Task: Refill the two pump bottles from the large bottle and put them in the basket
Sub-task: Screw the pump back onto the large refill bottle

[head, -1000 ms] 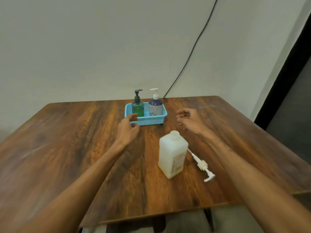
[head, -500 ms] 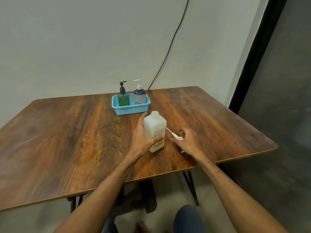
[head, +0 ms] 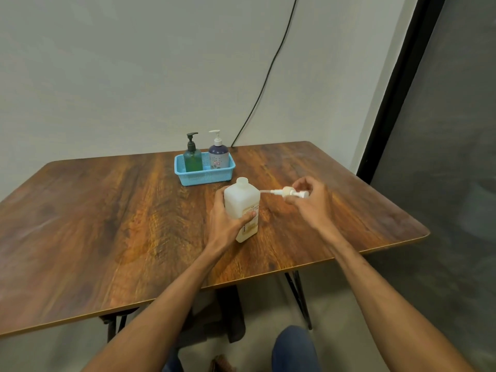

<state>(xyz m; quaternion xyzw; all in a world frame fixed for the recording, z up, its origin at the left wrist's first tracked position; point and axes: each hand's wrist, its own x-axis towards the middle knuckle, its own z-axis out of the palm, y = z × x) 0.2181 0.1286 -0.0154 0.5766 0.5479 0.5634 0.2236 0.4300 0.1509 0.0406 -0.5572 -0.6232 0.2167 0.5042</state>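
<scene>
Wooden table [head: 107, 224] sitting against grey wall, black cable [head: 268, 76] hanging behind | head view: left hand [head: 228, 224] gripping large bottle [head: 243, 202], standing uncapped mid-table | right hand [head: 311, 208] pinching white pump [head: 288, 192] off the table, tube pointing at bottle shoulder, contact unclear | green pump bottle [head: 192, 159] and purple pump bottle [head: 218, 157] standing in blue basket [head: 204, 178] behind

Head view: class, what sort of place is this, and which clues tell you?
Probably a simple indoor room, not a fitted kitchen or bathroom: a wooden table on thin metal legs, a plain painted wall behind it, and a loose black cable running down that wall.
</scene>
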